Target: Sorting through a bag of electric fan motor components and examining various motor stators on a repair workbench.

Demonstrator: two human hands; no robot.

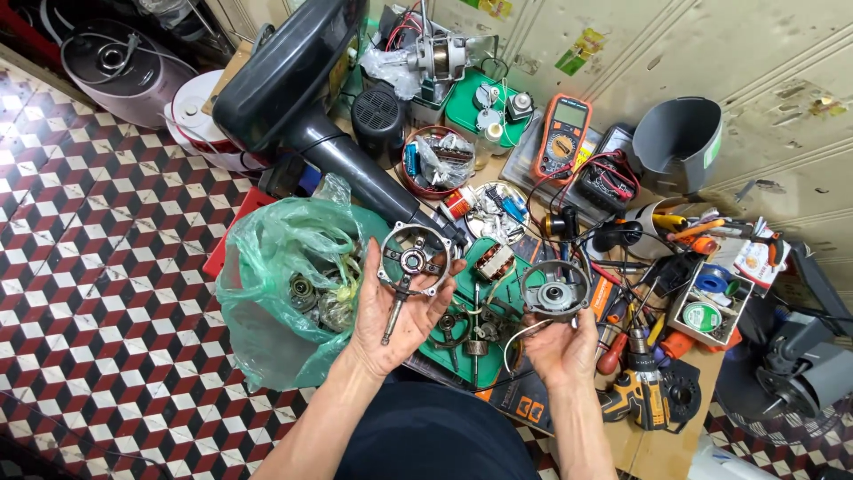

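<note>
Left hand point(395, 311) cradles the shafted motor cover point(410, 262) on spread fingers, right hand point(555, 342) pinches the round housing point(555, 291) at fingertips — loose grips, either could drop into the clutter.

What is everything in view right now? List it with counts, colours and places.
motor end frame with shaft: 1, grey metal, in left hand
round motor housing: 1, grey, in right hand
plastic bag: 1, green, left, holding metal parts
multimeter: 1, orange, top centre
cordless drill: 1, yellow-black, lower right
bucket: 1, grey, top right
fan base: 1, black, top
left hand: 1, palm up
right hand: 1
</note>
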